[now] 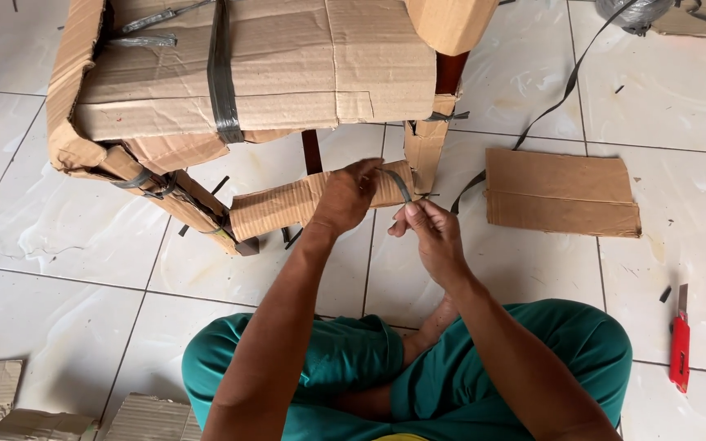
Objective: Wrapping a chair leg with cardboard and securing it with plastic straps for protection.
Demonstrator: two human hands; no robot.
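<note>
My arms are bare from the elbows down — no sleeves, no watch, no bracelet, no gloves. My left hand (343, 198) and my right hand (433, 237) carry no rings that I can make out, and the nails look short and plain. Lower down I wear teal-green trousers (459, 371) of a loose, soft cloth that creases over both knees — a small strip of yellow (400, 437) shows at the bottom edge.

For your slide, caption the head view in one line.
Left hand grips cardboard wrap; right hand pulls grey strap.
</note>
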